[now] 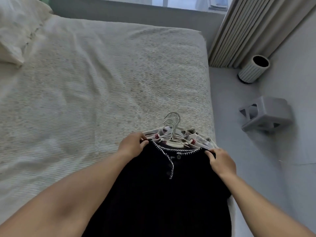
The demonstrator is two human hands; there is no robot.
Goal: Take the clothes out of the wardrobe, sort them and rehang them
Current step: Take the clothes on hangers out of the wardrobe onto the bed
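Note:
A stack of clothes on white hangers [172,129] lies at the near right corner of the bed [102,79]. On top is a black cardigan [167,194] with white stitched trim and buttons. My left hand [133,144] pinches the cardigan's left shoulder. My right hand [222,161] pinches its right shoulder. Under it, lighter garments with red marks [193,139] peek out around the hanger necks. The hooks point away from me.
A pillow [15,31] sits at the bed's far left. On the grey floor to the right stand a ribbed white cylinder [253,69] and a grey box-like stand [266,115]. Beige curtains [248,28] hang at the far right.

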